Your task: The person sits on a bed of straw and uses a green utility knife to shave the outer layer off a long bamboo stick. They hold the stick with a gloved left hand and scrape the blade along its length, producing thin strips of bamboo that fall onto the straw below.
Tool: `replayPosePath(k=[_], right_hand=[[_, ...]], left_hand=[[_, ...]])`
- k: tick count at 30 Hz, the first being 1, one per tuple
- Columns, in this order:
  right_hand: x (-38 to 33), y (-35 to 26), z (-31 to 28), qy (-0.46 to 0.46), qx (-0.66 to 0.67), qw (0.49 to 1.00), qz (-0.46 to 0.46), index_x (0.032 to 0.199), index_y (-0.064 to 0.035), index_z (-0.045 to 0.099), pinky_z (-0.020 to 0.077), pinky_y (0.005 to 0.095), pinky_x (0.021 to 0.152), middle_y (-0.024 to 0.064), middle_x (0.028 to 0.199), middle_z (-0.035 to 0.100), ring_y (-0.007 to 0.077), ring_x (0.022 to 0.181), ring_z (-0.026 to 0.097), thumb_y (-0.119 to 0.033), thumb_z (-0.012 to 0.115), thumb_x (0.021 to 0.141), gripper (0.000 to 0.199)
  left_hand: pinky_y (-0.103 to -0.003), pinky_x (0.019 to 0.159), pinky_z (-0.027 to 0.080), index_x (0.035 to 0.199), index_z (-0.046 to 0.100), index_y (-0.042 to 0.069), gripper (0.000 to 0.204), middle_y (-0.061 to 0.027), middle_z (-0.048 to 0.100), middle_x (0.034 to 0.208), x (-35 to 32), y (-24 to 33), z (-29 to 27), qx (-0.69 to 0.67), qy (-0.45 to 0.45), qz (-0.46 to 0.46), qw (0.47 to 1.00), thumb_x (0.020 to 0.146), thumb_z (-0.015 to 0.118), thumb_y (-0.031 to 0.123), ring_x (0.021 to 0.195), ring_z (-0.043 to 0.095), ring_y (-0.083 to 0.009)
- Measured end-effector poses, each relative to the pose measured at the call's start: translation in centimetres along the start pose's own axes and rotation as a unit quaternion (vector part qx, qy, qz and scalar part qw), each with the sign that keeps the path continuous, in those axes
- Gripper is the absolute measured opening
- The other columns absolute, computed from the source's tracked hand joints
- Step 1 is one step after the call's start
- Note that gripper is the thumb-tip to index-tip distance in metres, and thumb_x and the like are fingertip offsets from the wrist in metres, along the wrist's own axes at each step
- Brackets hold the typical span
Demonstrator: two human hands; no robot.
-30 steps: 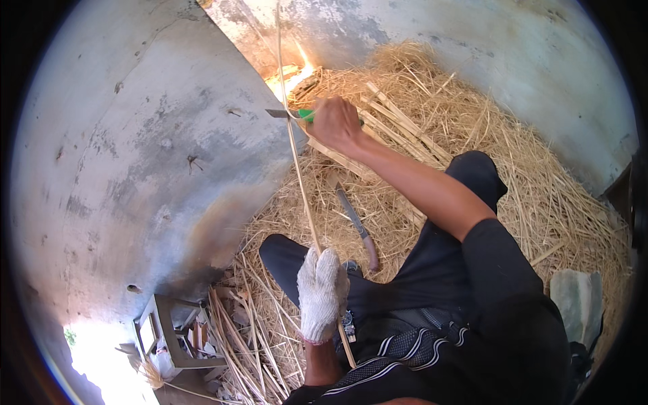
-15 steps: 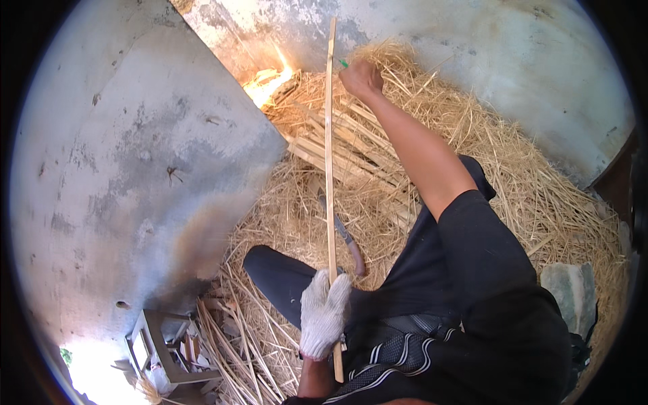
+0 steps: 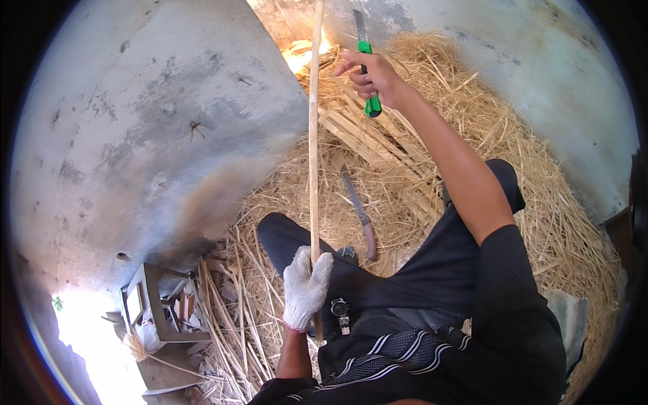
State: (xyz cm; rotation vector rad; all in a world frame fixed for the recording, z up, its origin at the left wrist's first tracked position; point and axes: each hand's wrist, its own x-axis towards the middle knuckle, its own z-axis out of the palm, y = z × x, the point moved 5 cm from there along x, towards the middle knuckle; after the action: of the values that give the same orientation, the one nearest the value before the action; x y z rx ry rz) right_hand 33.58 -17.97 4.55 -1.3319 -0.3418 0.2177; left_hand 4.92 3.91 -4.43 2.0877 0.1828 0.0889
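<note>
Hands first: from my remote seat I see the left hand (image 3: 306,287), in a white knit glove, wrapped tight around the lower end of a long bamboo strip (image 3: 313,135). The strip stands nearly upright and runs out past the top edge of the view. The right hand (image 3: 371,75) is bare, arm stretched far forward, fist closed on a green-handled knife (image 3: 366,67) with the blade pointing up, just beside the strip near its top.

There's open room between the two hands along the strip, nothing crossing it. To the left a grey concrete wall (image 3: 155,128) sits close, so that side is tight. A curved sickle (image 3: 358,212) lies on the straw (image 3: 513,148) just right of the strip, near the dark-trousered knees. A pile of split bamboo slats (image 3: 364,138) lies under the right forearm. Low left, a small wooden crate (image 3: 156,310) sits against the wall with loose stalks around it.
</note>
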Motion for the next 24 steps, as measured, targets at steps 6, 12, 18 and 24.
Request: replayPosePath(k=[6, 12, 18, 24], right_hand=[[-3.6, -1.4, 6.5, -0.054, -0.05, 0.992, -0.104, 0.096, -0.0039, 0.066, 0.0203, 0.024, 0.039, -0.0086, 0.049, 0.028, 0.0038, 0.04, 0.024, -0.048, 0.055, 0.097, 0.045], [-4.7, -1.6, 7.6, -0.047, -0.109, 0.983, -0.142, 0.084, -0.007, 0.067, 0.0224, 0.0242, 0.04, -0.0071, 0.049, 0.034, 0.0052, 0.04, 0.028, -0.039, 0.061, 0.095, 0.034], [-7.6, -0.9, 12.9, -0.051, -0.239, 0.941, -0.233, 0.07, -0.0075, 0.061, 0.0292, 0.0291, 0.043, -0.0023, 0.05, 0.044, 0.0093, 0.041, 0.035, -0.031, 0.063, 0.094, 0.033], [-9.6, -1.5, 14.1, -0.055, -0.241, 0.912, -0.328, 0.091, -0.0046, 0.066, 0.0288, 0.0292, 0.045, -0.0037, 0.056, 0.043, 0.0068, 0.049, 0.038, -0.037, 0.056, 0.099, 0.035]], left_hand=[[-0.035, 0.053, 0.045, 0.087, 0.06, 0.002, 0.022, -0.0127, 0.054, 0.062, -0.2, 0.0, -1.5, 0.066, 0.059, 0.051, 0.995, 0.089, 0.068, 0.023, 0.051, 0.055, -0.0218], [-0.031, 0.053, 0.046, 0.095, 0.061, 0.003, 0.02, -0.008, 0.058, 0.065, -0.2, 0.0, -1.4, 0.073, 0.007, 0.026, 0.997, 0.089, 0.067, 0.021, 0.053, 0.057, -0.015], [-0.023, 0.05, 0.047, 0.111, 0.052, 0.002, 0.023, -0.0055, 0.059, 0.071, 3.1, 5.1, -2.9, -0.157, -0.06, 0.042, 0.985, 0.095, 0.056, 0.018, 0.056, 0.057, -0.011], [-0.025, 0.039, 0.039, 0.099, 0.055, 0.003, 0.033, -0.0022, 0.052, 0.058, 7.6, 9.5, -4.5, -0.299, -0.032, 0.029, 0.953, 0.102, 0.047, 0.035, 0.042, 0.048, -0.0106]])
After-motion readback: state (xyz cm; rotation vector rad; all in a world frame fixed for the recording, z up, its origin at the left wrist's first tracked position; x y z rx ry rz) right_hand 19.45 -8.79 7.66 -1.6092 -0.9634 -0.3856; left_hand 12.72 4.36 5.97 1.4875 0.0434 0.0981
